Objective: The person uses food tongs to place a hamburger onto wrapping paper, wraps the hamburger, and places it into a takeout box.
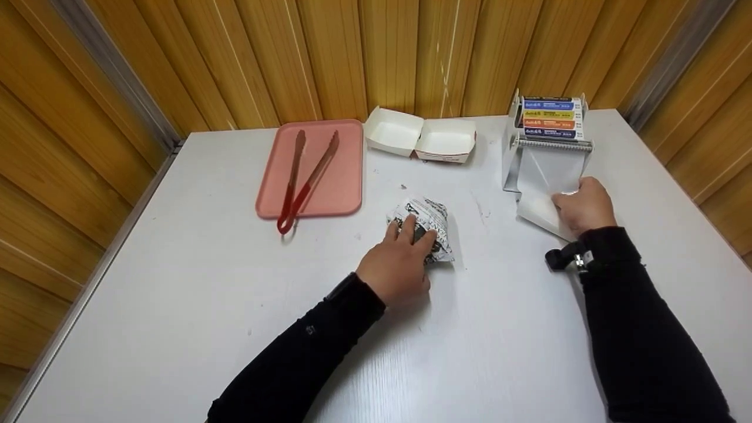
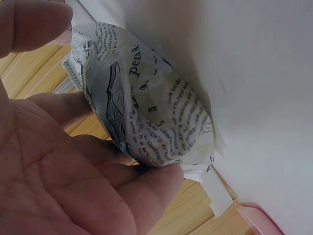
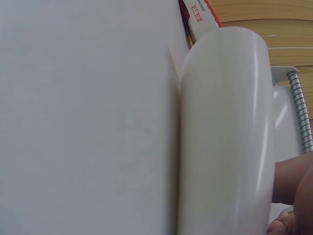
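"Two things occupied you?"

"Your left hand (image 1: 395,264), fingers spread, touched the paper-wrapped parcel (image 1: 429,210) on the table (image 1: 235,323); your right hand (image 1: 589,205) pinched the dispenser strip (image 1: 534,205). A crooked tug could have torn it."

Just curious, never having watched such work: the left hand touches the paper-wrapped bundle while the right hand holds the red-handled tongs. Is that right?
Not quite: the right hand grips the pale strip from the dispenser, not the red-handled tongs, which lie on the pink tray, as the head view shows. The left hand does touch the paper-wrapped bundle.
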A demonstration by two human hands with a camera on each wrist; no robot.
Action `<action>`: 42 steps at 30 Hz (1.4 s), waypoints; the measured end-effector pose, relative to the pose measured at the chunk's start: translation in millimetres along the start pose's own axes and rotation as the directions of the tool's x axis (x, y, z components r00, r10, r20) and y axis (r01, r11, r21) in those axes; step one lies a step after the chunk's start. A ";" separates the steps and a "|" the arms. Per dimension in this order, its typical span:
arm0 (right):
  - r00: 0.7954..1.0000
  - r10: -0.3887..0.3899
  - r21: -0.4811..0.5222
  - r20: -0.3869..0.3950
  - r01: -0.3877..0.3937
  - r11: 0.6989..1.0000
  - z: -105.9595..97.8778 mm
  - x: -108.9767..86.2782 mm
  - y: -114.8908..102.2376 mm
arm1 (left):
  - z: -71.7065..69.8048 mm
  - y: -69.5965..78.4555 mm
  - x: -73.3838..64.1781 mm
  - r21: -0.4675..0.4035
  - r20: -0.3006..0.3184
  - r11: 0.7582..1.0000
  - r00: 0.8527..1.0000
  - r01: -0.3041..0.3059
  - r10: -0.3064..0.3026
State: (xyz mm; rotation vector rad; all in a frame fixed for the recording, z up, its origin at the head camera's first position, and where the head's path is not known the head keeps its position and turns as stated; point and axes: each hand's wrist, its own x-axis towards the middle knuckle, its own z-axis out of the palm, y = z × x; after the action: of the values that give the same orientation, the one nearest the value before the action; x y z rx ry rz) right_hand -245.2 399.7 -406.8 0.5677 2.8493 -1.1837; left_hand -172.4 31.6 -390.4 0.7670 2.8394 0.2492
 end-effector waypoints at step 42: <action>0.975 0.067 -0.040 -0.214 -0.077 0.996 -6.3 -20.0 -40.6 | -0.6 1.6 -0.2 -0.005 0.002 1.000 1.000 0.009 -0.009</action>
State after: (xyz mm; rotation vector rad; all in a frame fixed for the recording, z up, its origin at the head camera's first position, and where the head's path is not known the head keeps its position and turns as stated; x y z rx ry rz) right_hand -239.1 371.1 -371.6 0.8354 2.9908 -1.1027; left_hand -171.6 32.8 -389.4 0.7534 2.8383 0.2543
